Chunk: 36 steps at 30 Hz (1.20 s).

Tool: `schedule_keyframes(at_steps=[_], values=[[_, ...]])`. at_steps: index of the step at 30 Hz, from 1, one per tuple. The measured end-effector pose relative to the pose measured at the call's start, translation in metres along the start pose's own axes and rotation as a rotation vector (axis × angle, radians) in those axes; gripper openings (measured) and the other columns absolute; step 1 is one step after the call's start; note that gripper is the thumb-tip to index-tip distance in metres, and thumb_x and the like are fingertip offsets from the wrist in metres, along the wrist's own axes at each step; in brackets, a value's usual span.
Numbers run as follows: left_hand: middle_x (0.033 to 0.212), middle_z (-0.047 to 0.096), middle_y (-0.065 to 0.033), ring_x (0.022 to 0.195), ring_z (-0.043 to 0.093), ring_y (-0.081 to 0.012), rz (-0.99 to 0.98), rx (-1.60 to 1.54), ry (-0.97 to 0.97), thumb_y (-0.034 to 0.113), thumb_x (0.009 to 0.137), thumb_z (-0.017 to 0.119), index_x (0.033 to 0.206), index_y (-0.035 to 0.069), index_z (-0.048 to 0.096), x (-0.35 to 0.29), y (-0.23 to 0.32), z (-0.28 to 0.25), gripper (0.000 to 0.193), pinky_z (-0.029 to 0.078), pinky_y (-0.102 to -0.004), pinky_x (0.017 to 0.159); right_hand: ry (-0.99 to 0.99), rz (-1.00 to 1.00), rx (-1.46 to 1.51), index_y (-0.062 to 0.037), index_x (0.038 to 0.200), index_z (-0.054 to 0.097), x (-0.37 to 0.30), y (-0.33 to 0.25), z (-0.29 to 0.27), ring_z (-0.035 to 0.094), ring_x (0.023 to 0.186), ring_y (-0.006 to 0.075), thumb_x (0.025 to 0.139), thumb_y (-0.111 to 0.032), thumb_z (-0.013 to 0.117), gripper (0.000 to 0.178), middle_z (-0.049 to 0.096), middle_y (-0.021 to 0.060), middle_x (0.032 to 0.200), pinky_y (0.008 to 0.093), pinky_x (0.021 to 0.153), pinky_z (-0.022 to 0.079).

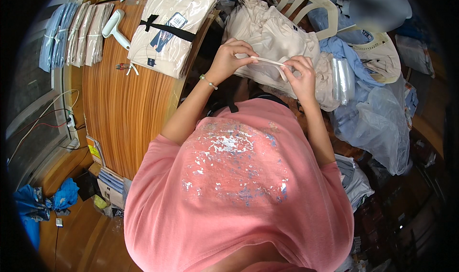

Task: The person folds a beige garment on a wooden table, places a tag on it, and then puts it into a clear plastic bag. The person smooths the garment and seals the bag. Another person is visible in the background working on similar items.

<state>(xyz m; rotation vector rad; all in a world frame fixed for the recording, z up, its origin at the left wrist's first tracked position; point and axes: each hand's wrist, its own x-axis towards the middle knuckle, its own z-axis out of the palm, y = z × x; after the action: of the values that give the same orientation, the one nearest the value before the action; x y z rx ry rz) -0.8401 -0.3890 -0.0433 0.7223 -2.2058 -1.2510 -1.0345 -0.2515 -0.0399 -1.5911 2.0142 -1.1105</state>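
Note:
Between my two hands a narrow cream strip, apparently of fabric, is stretched taut. My left hand pinches one end of it between thumb and fingers. The other part is gripped by my right hand, with a short length hanging below the fingers. Behind and beneath the strip lies a heap of cream garments on a white plastic chair. A roll of clear plastic rests against the heap, right of my right hand.
The wooden table at left holds a bagged cream garment with a black ribbon, a white lint roller, a small red-handled tool and tied bundles of folded garments. Blue cloth and a clear plastic bag lie at right.

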Motion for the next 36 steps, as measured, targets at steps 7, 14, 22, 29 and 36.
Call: schedule_keyframes(at_steps=[7, 14, 22, 29, 36], values=[[0.081, 0.065, -0.0007, 0.078, 0.055, -0.017, -0.011, -0.023, -0.033, 0.016, 0.065, 0.076, 0.08, 0.011, 0.073, -0.001, -0.006, -0.003, 0.016, 0.043, -0.0281, 0.076, 0.013, -0.061, -0.044, -0.0054, 0.075, 0.067, -0.001, 0.001, 0.003, 0.053, 0.08, 0.0242, 0.067, -0.011, 0.072, 0.011, 0.063, 0.0046, 0.083, 0.0341, 0.072, 0.043], [0.079, 0.065, -0.0016, 0.079, 0.056, -0.0182, 0.014, -0.007, -0.005, 0.015, 0.065, 0.076, 0.078, 0.01, 0.072, 0.002, -0.009, 0.001, 0.015, 0.044, -0.0289, 0.074, 0.021, -0.058, -0.008, -0.005, 0.073, 0.066, 0.002, 0.004, 0.005, 0.054, 0.079, 0.0247, 0.068, -0.01, 0.07, 0.009, 0.062, 0.005, 0.081, 0.0347, 0.073, 0.043], [0.072, 0.06, -0.0057, 0.069, 0.059, -0.0232, 0.099, 0.139, -0.18, 0.016, 0.07, 0.071, 0.079, 0.008, 0.069, -0.003, -0.004, 0.009, 0.012, 0.045, -0.0314, 0.061, -0.557, 0.026, 0.134, -0.0058, 0.1, 0.064, 0.019, 0.056, 0.0, 0.056, 0.094, 0.0289, 0.071, -0.015, 0.068, 0.03, 0.062, 0.0101, 0.094, 0.0349, 0.083, 0.044], [0.091, 0.06, -0.0054, 0.084, 0.057, -0.0235, 0.319, 0.213, -0.49, 0.027, 0.073, 0.068, 0.09, 0.01, 0.064, -0.01, 0.024, 0.048, 0.025, 0.044, -0.0341, 0.076, -0.365, -0.507, -0.615, -0.0082, 0.116, 0.057, 0.098, 0.114, 0.105, 0.057, 0.104, 0.0291, 0.083, -0.006, 0.047, 0.035, 0.061, 0.0159, 0.109, 0.0413, 0.089, 0.043], [0.131, 0.044, -0.022, 0.122, 0.04, -0.0355, -0.37, 0.093, -0.195, 0.024, 0.074, 0.072, 0.132, 0.0, 0.038, -0.049, -0.061, 0.01, 0.071, 0.031, -0.0388, 0.104, -0.661, 0.058, -0.344, -0.0051, 0.11, 0.059, 0.111, 0.086, 0.006, 0.06, 0.096, 0.0351, 0.083, -0.008, 0.047, 0.03, 0.063, 0.0201, 0.101, 0.039, 0.082, 0.046]])
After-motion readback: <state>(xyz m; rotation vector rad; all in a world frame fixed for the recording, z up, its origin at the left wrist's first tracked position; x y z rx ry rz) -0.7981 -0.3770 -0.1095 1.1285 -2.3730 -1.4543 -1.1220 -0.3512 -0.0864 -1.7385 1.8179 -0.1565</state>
